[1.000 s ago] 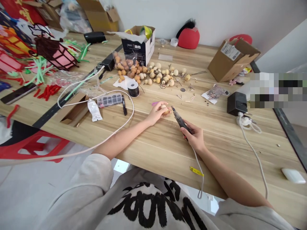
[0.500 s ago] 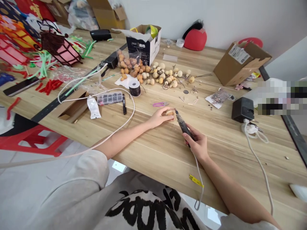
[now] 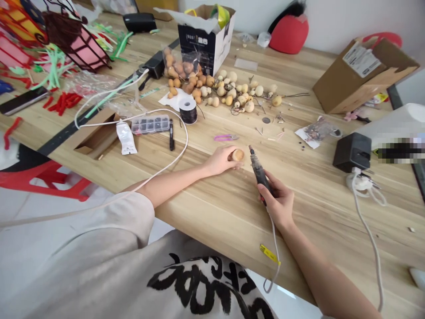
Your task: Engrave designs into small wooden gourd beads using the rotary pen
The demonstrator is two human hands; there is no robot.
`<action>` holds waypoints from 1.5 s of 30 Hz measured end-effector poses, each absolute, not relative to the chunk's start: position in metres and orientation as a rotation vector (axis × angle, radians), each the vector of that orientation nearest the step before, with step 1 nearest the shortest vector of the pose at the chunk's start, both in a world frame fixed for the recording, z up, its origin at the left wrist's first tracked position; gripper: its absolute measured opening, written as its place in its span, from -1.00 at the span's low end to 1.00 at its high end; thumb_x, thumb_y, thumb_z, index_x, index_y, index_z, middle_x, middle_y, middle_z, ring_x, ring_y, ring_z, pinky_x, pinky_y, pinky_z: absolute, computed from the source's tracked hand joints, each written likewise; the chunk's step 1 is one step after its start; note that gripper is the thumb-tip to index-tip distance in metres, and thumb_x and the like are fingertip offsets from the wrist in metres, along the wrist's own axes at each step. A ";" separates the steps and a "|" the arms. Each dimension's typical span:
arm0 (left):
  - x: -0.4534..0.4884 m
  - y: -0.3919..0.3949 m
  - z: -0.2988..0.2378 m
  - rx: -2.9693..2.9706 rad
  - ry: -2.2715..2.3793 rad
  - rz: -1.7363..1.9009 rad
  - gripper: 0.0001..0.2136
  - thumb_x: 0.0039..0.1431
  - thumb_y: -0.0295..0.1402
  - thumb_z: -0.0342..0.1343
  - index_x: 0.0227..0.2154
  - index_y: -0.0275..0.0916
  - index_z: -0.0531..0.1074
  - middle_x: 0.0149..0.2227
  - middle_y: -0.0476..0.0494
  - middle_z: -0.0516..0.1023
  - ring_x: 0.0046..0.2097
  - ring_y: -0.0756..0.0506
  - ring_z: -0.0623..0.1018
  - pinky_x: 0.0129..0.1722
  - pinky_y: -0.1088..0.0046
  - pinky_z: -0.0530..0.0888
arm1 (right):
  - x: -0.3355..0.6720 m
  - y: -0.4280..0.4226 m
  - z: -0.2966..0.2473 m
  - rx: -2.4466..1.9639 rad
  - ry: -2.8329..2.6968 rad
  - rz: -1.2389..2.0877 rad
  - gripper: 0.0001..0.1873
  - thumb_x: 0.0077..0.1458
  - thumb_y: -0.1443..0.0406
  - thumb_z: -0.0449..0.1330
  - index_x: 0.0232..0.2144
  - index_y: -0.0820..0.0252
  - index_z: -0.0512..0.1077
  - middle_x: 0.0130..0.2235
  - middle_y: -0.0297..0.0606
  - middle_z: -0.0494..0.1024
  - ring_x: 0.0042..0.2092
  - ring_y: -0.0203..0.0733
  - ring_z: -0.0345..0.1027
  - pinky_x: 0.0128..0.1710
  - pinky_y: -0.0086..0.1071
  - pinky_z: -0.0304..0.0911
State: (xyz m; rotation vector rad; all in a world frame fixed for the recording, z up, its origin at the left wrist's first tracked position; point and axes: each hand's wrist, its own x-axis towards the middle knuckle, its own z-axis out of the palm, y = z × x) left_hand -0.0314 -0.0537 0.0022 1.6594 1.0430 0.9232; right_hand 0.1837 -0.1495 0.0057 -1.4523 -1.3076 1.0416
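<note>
My left hand (image 3: 223,160) is closed around a small tan gourd (image 3: 237,155), whose rounded face shows past the fingers. In my right hand (image 3: 278,198) is a dark handheld rotary tool (image 3: 260,173), its tip pointing up and away from me. That tip stands apart from the gourd, to its right. A white cord trails from the tool's lower end over the table's front edge, with a yellow tag (image 3: 269,254) beside it. Just beyond my left hand lie purple thread snips (image 3: 226,138).
Small gourds (image 3: 229,91) are heaped before a black-and-white box (image 3: 206,42). Left of centre are a spool of dark cord (image 3: 187,110), a compartment case (image 3: 151,124), and a black marker (image 3: 171,135). A cardboard box (image 3: 361,75) and black power adapter (image 3: 352,152) stand right. A white cable loops across the left.
The view has tilted and shifted slightly. My left hand has turned the gourd so more of its face shows, and the tool tip is a little farther from it.
</note>
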 end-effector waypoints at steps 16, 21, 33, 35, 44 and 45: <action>-0.034 -0.052 0.008 2.020 1.246 0.716 -0.71 0.21 -0.09 0.16 -0.41 -0.25 0.44 -0.49 -0.09 0.50 -0.45 -0.04 0.43 -0.34 0.46 0.31 | 0.185 -0.150 0.003 -1.461 -1.541 0.862 -0.42 0.07 0.17 0.27 0.16 0.15 0.45 0.00 -0.13 0.63 0.02 0.09 0.51 0.06 -0.02 0.40; -0.036 -0.053 0.008 1.897 1.174 0.736 -0.80 0.27 -0.23 0.08 -0.24 -0.28 0.43 -0.49 -0.06 0.54 -0.49 0.01 0.46 -0.40 0.50 0.33 | 0.188 -0.150 0.000 -1.473 -1.514 1.009 -0.37 0.13 0.13 0.24 0.23 0.16 0.38 -0.10 -0.12 0.64 -0.08 0.09 0.53 -0.09 -0.04 0.45; -0.038 -0.054 0.007 1.793 1.013 0.734 -0.68 0.30 -0.36 -0.02 0.09 -0.17 0.17 -0.51 0.11 0.48 -0.59 0.11 0.43 -0.53 0.62 0.33 | 0.189 -0.149 0.003 -1.471 -1.536 1.021 -0.39 0.10 0.16 0.28 0.20 0.12 0.41 0.02 -0.12 0.62 0.10 0.20 0.48 0.11 0.19 0.35; -0.038 -0.054 0.007 1.814 1.035 0.733 -0.69 0.29 -0.37 -0.02 0.07 -0.18 0.18 -0.49 0.10 0.50 -0.55 0.10 0.46 -0.49 0.60 0.36 | 0.189 -0.149 0.004 -1.477 -1.516 1.030 -0.39 0.09 0.17 0.29 0.20 0.14 0.41 0.04 -0.10 0.62 0.12 0.22 0.47 0.14 0.23 0.31; -0.038 -0.051 0.006 1.799 1.068 0.685 -0.64 0.29 -0.34 0.01 0.12 -0.22 0.17 -0.46 0.06 0.54 -0.55 0.10 0.46 -0.46 0.58 0.37 | 0.188 -0.149 0.005 -1.474 -1.551 0.987 -0.40 0.07 0.19 0.32 0.17 0.16 0.44 0.01 -0.12 0.65 0.03 0.17 0.54 0.09 0.16 0.40; -0.038 -0.051 0.005 1.798 1.065 0.685 -0.63 0.29 -0.35 0.01 0.13 -0.23 0.17 -0.46 0.06 0.54 -0.55 0.10 0.46 -0.46 0.58 0.38 | 0.188 -0.149 0.005 -1.465 -1.562 0.981 -0.41 0.08 0.19 0.31 0.17 0.16 0.44 0.01 -0.11 0.64 0.04 0.17 0.54 0.10 0.14 0.40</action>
